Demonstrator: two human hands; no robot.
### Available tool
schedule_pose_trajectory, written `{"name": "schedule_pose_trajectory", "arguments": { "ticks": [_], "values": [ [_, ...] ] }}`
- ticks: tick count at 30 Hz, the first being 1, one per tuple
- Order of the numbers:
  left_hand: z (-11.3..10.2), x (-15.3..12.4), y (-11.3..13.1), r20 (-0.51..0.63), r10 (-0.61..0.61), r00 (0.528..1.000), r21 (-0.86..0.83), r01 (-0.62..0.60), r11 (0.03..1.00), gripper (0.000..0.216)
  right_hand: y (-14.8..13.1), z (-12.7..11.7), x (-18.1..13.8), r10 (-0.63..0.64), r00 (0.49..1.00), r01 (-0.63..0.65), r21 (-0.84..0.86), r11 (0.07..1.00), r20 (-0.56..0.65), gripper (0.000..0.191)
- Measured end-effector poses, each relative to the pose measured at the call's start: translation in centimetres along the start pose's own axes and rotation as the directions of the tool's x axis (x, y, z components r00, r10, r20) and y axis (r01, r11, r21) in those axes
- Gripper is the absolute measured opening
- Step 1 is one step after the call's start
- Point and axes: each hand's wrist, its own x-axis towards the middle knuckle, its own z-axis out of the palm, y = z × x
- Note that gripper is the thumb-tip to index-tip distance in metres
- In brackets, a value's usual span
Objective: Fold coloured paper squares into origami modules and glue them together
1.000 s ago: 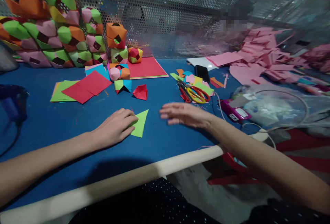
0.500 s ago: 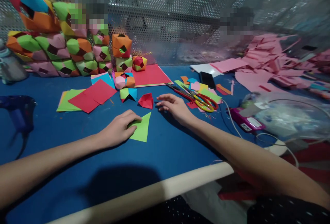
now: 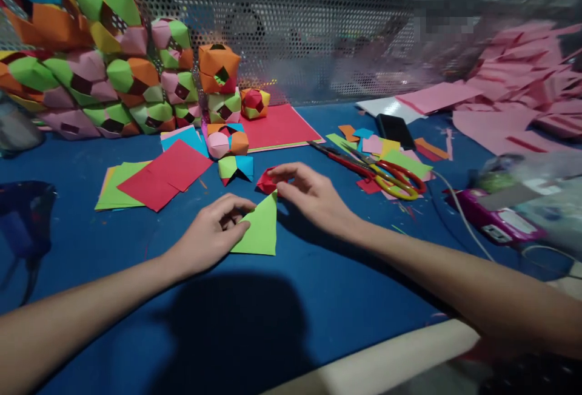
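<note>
A folded green paper triangle (image 3: 261, 234) lies flat on the blue table (image 3: 291, 298). My left hand (image 3: 211, 234) rests at its left edge with bent fingers, thumb and forefinger closed on the paper. My right hand (image 3: 313, 195) reaches in from the right. Its forefinger and thumb curl around a small red folded paper piece (image 3: 265, 181) just beyond the triangle's top corner. A blue-and-green folded piece (image 3: 235, 166) sits right behind.
Red-and-yellow scissors (image 3: 386, 173) lie among paper scraps to the right, near a black phone (image 3: 394, 130). Stacked paper cubes (image 3: 113, 73) line the mesh wall at back left. Loose red and green sheets (image 3: 154, 179), pink paper heaps (image 3: 522, 91), a purple device (image 3: 495, 222) and a blue tool (image 3: 22, 213) surround the area.
My right hand has moved left and forward from open table to the red folded piece and closed around it. My left hand stays on the green triangle. The camera has shifted closer.
</note>
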Motion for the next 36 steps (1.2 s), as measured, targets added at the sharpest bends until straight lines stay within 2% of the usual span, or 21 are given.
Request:
{"name": "schedule_pose_trajectory", "arguments": {
  "ticks": [2, 4, 7, 10, 12, 15, 17, 20, 24, 27, 29, 31, 34, 36],
  "values": [
    [-0.1, -0.1, 0.1, -0.005, -0.004, 1.000, -0.017, 0.004, 1.000, 0.020, -0.8, 1.0, -0.8, -0.005, 0.999, 0.006, -0.020, 1.000, 0.051, 0.025],
    [-0.1, -0.2, 0.2, 0.001, -0.002, 1.000, -0.041, 0.002, 0.999, 0.019, -0.8, 1.3, -1.3, 0.023, 0.998, -0.026, 0.037, 0.999, 0.057, 0.027],
    [-0.1, -0.1, 0.3, 0.018, -0.020, 1.000, -0.090, 0.022, 0.996, 0.020, -0.5, 0.9, -1.7, 0.131, 0.987, -0.147, 0.178, 0.973, 0.097, 0.025],
    [0.0, 0.0, 0.3, 0.009, -0.089, 0.996, -0.130, 0.090, 0.987, 0.024, -0.5, 0.4, -1.8, 0.208, 0.973, -0.227, 0.237, 0.945, 0.101, 0.023],
    [0.0, 0.1, 0.3, -0.021, -0.119, 0.993, -0.116, 0.116, 0.986, 0.024, -0.5, 0.0, -1.7, 0.244, 0.966, -0.258, 0.230, 0.938, 0.090, 0.023],
    [0.0, 0.1, 0.3, -0.043, -0.105, 0.994, -0.029, 0.104, 0.994, 0.021, -0.5, -0.8, -1.9, 0.254, 0.952, -0.275, 0.109, 0.955, 0.171, 0.019],
    [0.0, 0.0, 0.4, -0.027, -0.086, 0.996, 0.023, 0.087, 0.996, 0.020, -0.6, -1.3, -2.1, 0.133, 0.978, -0.120, -0.093, 0.988, 0.162, 0.017],
    [0.1, -0.2, 0.5, -0.010, -0.047, 0.999, 0.050, 0.048, 0.998, 0.019, -1.0, -1.9, -2.6, -0.146, 0.983, 0.178, -0.378, 0.909, 0.111, 0.019],
    [0.1, -0.3, 0.6, -0.069, -0.077, 0.995, 0.023, 0.079, 0.997, 0.021, -1.6, -2.0, -2.8, -0.328, 0.933, 0.360, -0.436, 0.825, 0.150, 0.026],
    [0.1, -0.2, 0.5, -0.090, -0.162, 0.983, -0.052, 0.158, 0.986, 0.022, -1.7, -2.0, -2.8, -0.448, 0.843, 0.538, -0.427, 0.727, 0.299, 0.034],
    [0.1, -0.2, 0.5, -0.068, -0.196, 0.978, -0.128, 0.187, 0.974, 0.022, -1.5, -2.0, -2.8, -0.468, 0.794, 0.604, -0.425, 0.674, 0.387, 0.035],
    [0.0, -0.3, 0.5, -0.027, -0.204, 0.979, -0.215, 0.194, 0.957, 0.023, -1.3, -1.9, -2.9, -0.481, 0.775, 0.629, -0.426, 0.650, 0.409, 0.026],
    [0.0, -0.6, 0.9, 0.043, -0.151, 0.988, -0.251, 0.156, 0.955, 0.031, -1.2, -1.7, -3.1, -0.471, 0.794, 0.604, -0.411, 0.683, 0.385, 0.018],
    [0.0, -0.8, 1.3, 0.085, -0.071, 0.994, -0.136, 0.082, 0.987, 0.029, -1.2, -1.4, -3.2, -0.444, 0.823, 0.563, -0.408, 0.719, 0.353, 0.017]
  ]
}}
